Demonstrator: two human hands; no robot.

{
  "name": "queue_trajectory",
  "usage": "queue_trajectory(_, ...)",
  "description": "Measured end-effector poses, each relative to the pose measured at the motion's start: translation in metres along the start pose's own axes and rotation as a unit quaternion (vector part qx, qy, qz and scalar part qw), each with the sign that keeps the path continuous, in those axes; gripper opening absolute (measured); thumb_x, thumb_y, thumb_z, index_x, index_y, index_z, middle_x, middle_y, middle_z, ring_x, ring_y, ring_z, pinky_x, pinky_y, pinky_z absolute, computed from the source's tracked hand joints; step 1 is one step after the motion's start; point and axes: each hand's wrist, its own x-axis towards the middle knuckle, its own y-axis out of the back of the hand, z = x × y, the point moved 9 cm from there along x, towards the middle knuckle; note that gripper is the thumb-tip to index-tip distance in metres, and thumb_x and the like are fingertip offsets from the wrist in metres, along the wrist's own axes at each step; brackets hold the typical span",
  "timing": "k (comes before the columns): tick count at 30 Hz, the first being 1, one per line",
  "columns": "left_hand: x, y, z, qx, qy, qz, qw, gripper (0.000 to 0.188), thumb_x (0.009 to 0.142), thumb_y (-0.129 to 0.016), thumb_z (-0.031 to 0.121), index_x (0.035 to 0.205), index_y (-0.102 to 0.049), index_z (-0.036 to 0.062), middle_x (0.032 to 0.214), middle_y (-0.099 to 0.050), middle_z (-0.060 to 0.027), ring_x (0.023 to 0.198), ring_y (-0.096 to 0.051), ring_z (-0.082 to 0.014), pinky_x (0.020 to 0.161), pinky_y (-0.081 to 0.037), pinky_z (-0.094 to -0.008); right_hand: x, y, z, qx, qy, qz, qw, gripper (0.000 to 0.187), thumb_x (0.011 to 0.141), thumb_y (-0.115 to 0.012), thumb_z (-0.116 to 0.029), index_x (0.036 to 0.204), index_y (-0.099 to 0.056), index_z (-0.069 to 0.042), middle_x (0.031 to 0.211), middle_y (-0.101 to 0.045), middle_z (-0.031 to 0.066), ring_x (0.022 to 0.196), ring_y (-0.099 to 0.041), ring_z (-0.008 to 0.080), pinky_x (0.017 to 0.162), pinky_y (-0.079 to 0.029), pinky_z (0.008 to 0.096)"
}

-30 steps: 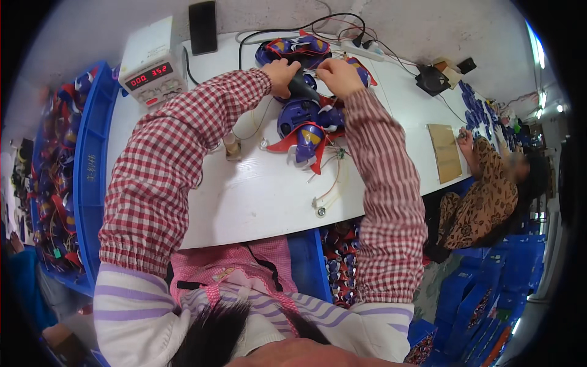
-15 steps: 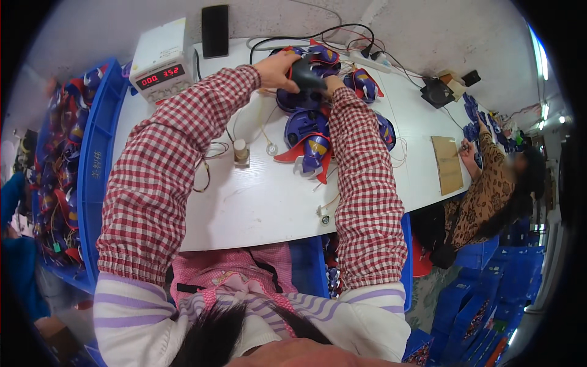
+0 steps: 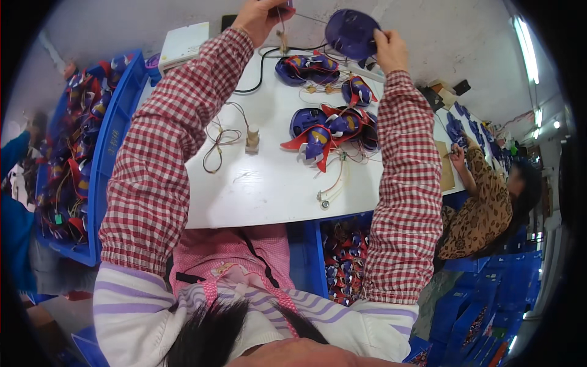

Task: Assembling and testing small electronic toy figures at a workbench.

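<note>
Both my arms reach up and away over the white table. My left hand (image 3: 260,19), partly cut off by the upper edge, is closed on a small red and purple part (image 3: 285,8); a thin wire with a tan connector (image 3: 282,41) hangs below it. Between fingers and thumb, my right hand (image 3: 391,50) grips the rim of a dark purple round shell (image 3: 351,34), held above the table. Beneath and nearer lie several purple and red toy-like assemblies (image 3: 318,140) with yellow and white details and loose wires, and more (image 3: 307,69) farther back.
A blue crate (image 3: 104,165) full of similar parts stands left; another (image 3: 315,257) sits below the table edge. A white power box (image 3: 184,44), a small upright post (image 3: 252,140), coiled wires (image 3: 214,150) and cables occupy the table. At right a co-worker (image 3: 483,202) handles purple parts.
My hands have moved up and apart; the left now holds a red and purple part, the right a round shell. The assemblies appear rearranged, and the view has shifted.
</note>
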Motion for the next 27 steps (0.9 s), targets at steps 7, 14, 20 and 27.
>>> queue_trajectory(7, -0.045, -0.053, 0.149, 0.019, -0.143, -0.027, 0.989, 0.014, 0.083, -0.067, 0.012, 0.089, -0.062, 0.0006, 0.086, -0.063, -0.0090, 0.082, -0.062, -0.0199, 0.079, -0.057, -0.0350, -0.026, 0.077, -0.022, 0.260, -0.117, -0.076, 0.955, 0.030, 0.090, -0.066, -0.027, 0.100, -0.066, 0.002, 0.077, -0.065, 0.0056, 0.049, -0.055, 0.0092, 0.044, -0.043, 0.0220)
queue_trajectory(14, -0.200, -0.034, 0.211, 0.083, -0.155, -0.041, 0.984, 0.029, 0.085, -0.063, 0.010, 0.110, -0.060, -0.0047, 0.097, -0.067, -0.0116, 0.089, -0.066, -0.0218, 0.081, -0.057, -0.0351, -0.135, 0.048, -0.103, 0.260, -0.044, -0.379, 0.887, 0.026, 0.091, -0.067, -0.021, 0.108, -0.068, -0.001, 0.079, -0.064, -0.0012, 0.057, -0.051, 0.0035, 0.048, -0.038, 0.0192)
queue_trajectory(20, -0.338, 0.040, 0.135, 0.134, -0.105, 0.066, 0.983, 0.041, 0.083, -0.068, 0.004, 0.121, -0.055, -0.0030, 0.112, -0.064, -0.0093, 0.106, -0.062, -0.0193, 0.095, -0.049, -0.0341, -0.228, -0.024, -0.167, 0.185, 0.169, -0.496, 0.831, 0.022, 0.087, -0.068, -0.019, 0.098, -0.069, 0.000, 0.091, -0.066, 0.0109, 0.082, -0.064, 0.0207, 0.074, -0.050, 0.0299)
queue_trajectory(27, -0.393, 0.101, 0.087, 0.235, 0.036, 0.252, 0.938, 0.054, 0.076, -0.075, 0.002, 0.126, -0.052, 0.0020, 0.108, -0.064, -0.0050, 0.098, -0.062, -0.0143, 0.089, -0.048, -0.0287, -0.272, -0.075, -0.206, 0.148, 0.243, -0.499, 0.819, 0.022, 0.087, -0.065, -0.022, 0.097, -0.070, -0.003, 0.091, -0.063, 0.0133, 0.086, -0.063, 0.0301, 0.076, -0.050, 0.0369)
